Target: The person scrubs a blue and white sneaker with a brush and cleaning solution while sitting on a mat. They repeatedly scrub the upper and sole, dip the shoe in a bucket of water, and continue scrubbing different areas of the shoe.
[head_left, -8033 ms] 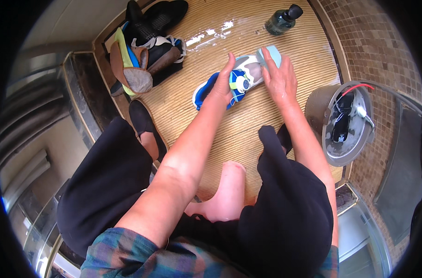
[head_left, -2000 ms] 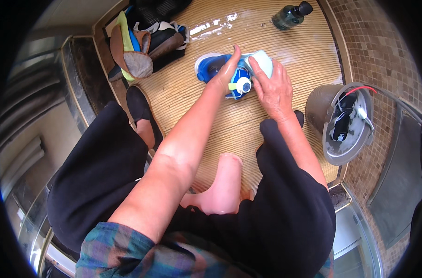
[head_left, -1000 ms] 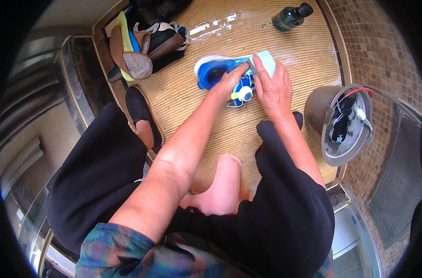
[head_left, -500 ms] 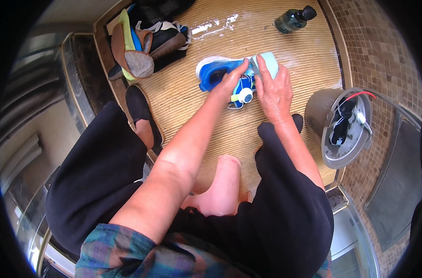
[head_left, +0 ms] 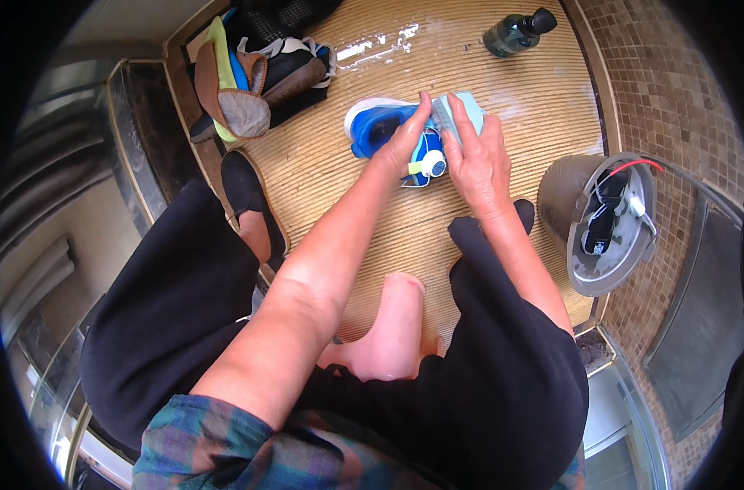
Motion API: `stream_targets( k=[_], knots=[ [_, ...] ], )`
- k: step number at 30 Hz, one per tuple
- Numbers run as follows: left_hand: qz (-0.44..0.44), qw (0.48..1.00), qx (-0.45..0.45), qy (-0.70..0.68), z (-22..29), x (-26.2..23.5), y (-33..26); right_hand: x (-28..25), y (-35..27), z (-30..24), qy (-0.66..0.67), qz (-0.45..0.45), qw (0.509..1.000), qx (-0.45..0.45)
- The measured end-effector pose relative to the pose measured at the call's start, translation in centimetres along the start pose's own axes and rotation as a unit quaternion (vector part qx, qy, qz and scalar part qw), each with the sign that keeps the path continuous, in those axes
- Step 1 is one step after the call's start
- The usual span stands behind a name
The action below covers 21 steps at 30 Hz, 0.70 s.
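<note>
A blue shoe [head_left: 373,124] with a white sole edge and a round white dial [head_left: 433,164] lies on the ribbed, yellowish floor in front of me. My left hand [head_left: 404,145] is closed on its middle, thumb on top. My right hand [head_left: 478,167] grips a pale blue, block-shaped brush [head_left: 468,113] and presses it against the shoe's right end. Its bristles are mostly hidden by my fingers, as is that end of the shoe.
Insoles [head_left: 243,113] and dark shoes pile up at the far left. A dark bottle [head_left: 509,37] with a black cap stands far right. At right, a grey-brown bucket [head_left: 558,196] holds dark items. A pink, smooth object [head_left: 400,322] sits between my legs.
My right hand and the brush have shifted slightly left along the shoe. My left hand has moved a little and still holds the shoe.
</note>
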<state>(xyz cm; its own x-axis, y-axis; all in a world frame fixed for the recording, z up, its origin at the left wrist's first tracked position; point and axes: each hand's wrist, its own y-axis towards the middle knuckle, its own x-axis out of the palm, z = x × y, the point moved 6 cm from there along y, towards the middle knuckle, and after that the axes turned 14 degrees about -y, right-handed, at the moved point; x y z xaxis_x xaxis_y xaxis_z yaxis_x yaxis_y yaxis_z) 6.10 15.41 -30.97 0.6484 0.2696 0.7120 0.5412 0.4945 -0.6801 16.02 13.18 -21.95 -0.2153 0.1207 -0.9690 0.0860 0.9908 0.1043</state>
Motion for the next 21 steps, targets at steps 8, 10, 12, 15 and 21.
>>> stream_targets(
  k=[8,10,12,15,21],
  knots=[
    [-0.005,0.999,0.008,0.054,0.3,0.9,0.1,1.2,1.3,4.5,-0.128,-0.068,0.986,0.079],
    [-0.017,1.0,0.006,0.022,0.2,0.7,0.5,0.9,1.5,4.1,-0.119,-0.081,0.985,0.091],
    [-0.012,1.0,0.013,0.011,0.4,0.3,0.8,0.2,1.5,2.6,-0.044,-0.061,0.994,0.078],
    [0.011,1.0,0.003,-0.006,0.1,0.6,-0.4,0.0,0.2,0.1,-0.034,-0.035,0.999,0.01],
    [-0.035,0.999,0.0,0.026,0.1,1.2,-0.2,0.9,1.3,3.8,-0.123,-0.025,0.991,0.053]
  ],
)
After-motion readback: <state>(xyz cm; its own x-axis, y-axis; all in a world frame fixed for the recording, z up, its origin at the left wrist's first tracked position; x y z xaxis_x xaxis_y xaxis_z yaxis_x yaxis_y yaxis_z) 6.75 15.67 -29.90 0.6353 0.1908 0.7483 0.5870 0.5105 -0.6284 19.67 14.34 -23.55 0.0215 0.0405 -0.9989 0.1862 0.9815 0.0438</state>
